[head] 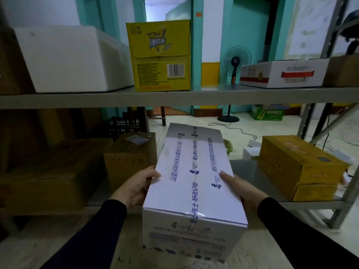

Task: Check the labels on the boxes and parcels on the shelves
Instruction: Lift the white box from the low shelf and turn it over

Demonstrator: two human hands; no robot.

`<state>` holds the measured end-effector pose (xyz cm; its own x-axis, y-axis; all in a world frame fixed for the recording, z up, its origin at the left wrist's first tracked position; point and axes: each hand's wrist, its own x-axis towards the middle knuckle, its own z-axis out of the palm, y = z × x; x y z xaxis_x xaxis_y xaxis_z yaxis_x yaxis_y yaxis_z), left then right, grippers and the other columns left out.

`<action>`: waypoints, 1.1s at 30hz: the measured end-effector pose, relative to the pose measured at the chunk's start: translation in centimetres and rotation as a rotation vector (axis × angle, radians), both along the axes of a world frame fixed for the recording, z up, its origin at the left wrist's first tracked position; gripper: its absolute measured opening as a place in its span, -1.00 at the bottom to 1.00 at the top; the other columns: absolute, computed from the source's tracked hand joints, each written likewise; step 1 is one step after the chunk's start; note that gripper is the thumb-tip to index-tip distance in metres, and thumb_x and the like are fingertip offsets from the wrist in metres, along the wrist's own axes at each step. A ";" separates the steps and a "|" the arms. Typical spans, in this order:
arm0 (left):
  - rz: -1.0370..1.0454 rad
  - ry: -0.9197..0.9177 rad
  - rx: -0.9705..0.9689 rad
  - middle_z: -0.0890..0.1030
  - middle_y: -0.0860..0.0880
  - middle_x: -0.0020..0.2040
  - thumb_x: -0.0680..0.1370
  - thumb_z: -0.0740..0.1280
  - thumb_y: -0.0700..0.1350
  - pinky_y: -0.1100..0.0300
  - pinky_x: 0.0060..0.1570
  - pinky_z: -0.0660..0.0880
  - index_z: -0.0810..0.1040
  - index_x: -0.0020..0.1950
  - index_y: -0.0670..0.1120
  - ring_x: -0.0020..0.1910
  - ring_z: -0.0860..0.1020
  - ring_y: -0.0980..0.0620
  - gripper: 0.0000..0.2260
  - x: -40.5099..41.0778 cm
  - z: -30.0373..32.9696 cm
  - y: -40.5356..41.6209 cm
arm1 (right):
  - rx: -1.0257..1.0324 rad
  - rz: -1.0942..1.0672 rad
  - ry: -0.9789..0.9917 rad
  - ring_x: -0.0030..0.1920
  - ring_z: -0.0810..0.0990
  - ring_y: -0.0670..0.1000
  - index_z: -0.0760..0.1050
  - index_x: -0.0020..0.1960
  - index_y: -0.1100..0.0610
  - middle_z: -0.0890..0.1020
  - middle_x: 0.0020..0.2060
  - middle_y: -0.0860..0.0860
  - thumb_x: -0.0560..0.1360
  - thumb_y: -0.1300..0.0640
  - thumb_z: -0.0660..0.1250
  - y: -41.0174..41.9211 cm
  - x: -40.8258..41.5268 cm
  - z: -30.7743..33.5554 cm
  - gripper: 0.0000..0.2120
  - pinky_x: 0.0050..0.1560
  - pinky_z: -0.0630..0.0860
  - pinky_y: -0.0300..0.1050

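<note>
A long white box (192, 181) with blue printed text and clear tape down its middle is held out in front of the lower shelf (240, 167), its near end toward me. My left hand (136, 186) grips its left side, thumb lying on the top face. My right hand (242, 188) grips the right side the same way. On the upper shelf (174, 98) stand a white foam box (71, 57), a yellow drink carton (161, 55) with a barcode, and a flat white box (285, 74) with a red strip.
On the lower shelf sit brown cartons (46, 175) and a smaller labelled carton (132, 154) at left, and a yellow box (299, 166) at right. Metal shelf uprights (347, 189) stand at right. Behind are a standing fan (235, 63) and floor cables.
</note>
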<state>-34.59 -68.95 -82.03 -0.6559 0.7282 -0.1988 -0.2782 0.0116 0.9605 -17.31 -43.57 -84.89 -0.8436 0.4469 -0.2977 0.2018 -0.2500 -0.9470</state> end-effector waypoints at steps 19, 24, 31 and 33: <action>-0.030 0.425 -0.343 0.57 -0.02 0.29 0.62 0.30 0.06 0.10 0.09 0.53 0.20 0.57 0.10 0.15 0.59 0.02 -0.46 -0.2 -1.8 0.7 | 0.239 -0.029 0.075 0.05 0.72 0.10 0.39 0.39 -0.08 0.71 0.10 0.01 0.53 -0.17 0.36 0.4 0.2 -2.3 -0.53 0.10 0.64 0.12; 0.128 0.056 -0.185 0.19 -0.21 0.58 0.39 0.32 0.45 -0.28 0.46 0.14 0.14 0.59 0.15 0.54 0.16 -0.28 -0.14 -1.4 -1.9 0.5 | 0.333 -0.022 0.145 0.05 0.71 -0.06 0.38 0.40 -0.13 0.67 0.15 -0.12 0.45 -0.05 0.47 0.4 1.0 -3.4 -0.44 -0.07 0.65 -0.14; -0.015 -0.151 -0.053 0.64 -0.23 0.21 0.43 -0.02 0.56 -0.36 0.24 0.44 0.65 0.24 0.04 0.20 0.59 -0.29 -0.21 0.1 0.2 1.6 | 0.066 -0.122 0.122 -0.02 0.64 0.13 0.43 0.37 -0.14 0.61 0.07 0.06 0.53 -0.48 0.01 1.2 0.2 -1.8 -0.38 -0.02 0.55 0.07; -0.004 -0.140 0.007 0.61 -0.22 0.26 0.50 0.05 0.48 -0.37 0.27 0.41 0.58 0.34 0.07 0.25 0.57 -0.29 -0.32 0.1 -0.3 1.2 | 0.010 -0.143 0.097 -0.17 0.58 0.17 0.49 0.34 -0.03 0.59 -0.11 0.16 0.49 -0.54 -0.10 2.1 -0.5 -0.6 -0.22 -0.07 0.55 0.01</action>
